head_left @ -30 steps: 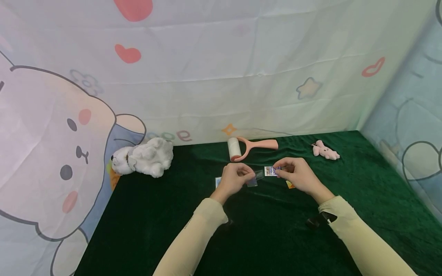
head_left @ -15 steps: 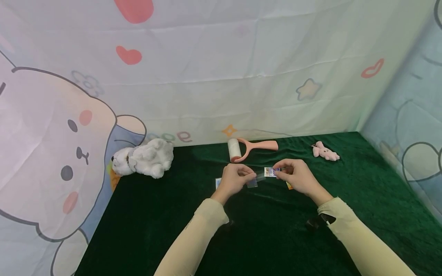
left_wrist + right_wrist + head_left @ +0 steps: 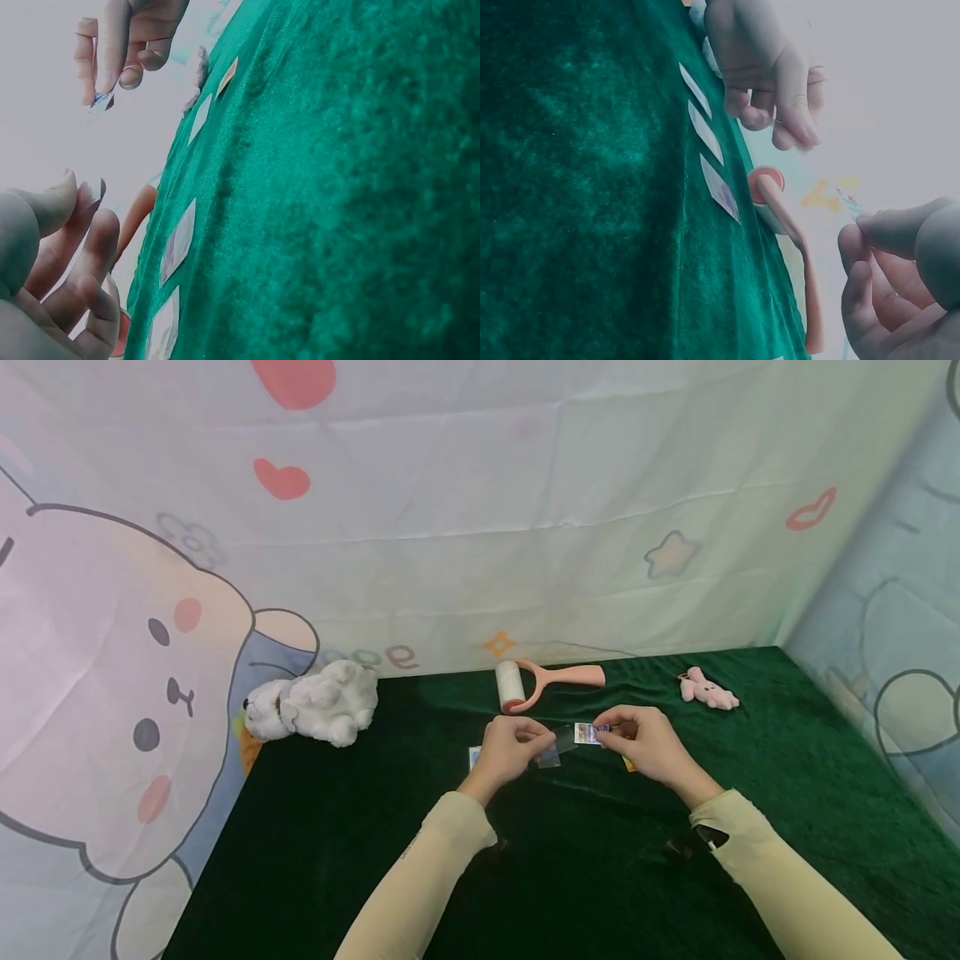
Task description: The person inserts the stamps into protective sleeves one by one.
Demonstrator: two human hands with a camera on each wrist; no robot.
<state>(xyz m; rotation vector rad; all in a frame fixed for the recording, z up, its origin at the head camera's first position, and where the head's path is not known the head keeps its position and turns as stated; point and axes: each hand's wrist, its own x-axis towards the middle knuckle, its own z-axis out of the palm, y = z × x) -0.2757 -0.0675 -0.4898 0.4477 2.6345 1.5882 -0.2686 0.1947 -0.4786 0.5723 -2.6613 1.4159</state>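
My left hand (image 3: 510, 750) pinches a small clear plastic sleeve (image 3: 567, 739) between thumb and forefinger, its free end pointing right. Facing it, my right hand (image 3: 643, 740) pinches a small printed card (image 3: 585, 733) by its right end. A narrow gap separates sleeve and card in the head view. Both are held above the green cloth, as the left wrist view shows with the sleeve (image 3: 97, 189) and the card (image 3: 102, 100). Below my left hand lie another clear sleeve (image 3: 550, 758) and a partly hidden card (image 3: 473, 757). An orange-yellow card (image 3: 629, 764) shows below my right hand.
Behind the hands lies a pink-handled lint roller (image 3: 558, 675). A white plush toy (image 3: 315, 703) lies at the left edge of the green cloth (image 3: 585, 877), and a small pink plush (image 3: 707, 688) at the back right. A printed curtain (image 3: 450, 527) hangs behind.
The clear sleeve in my left hand tilts narrow, then shows its broad side again. Both hands stay almost in place, and the card stays in my right fingers.
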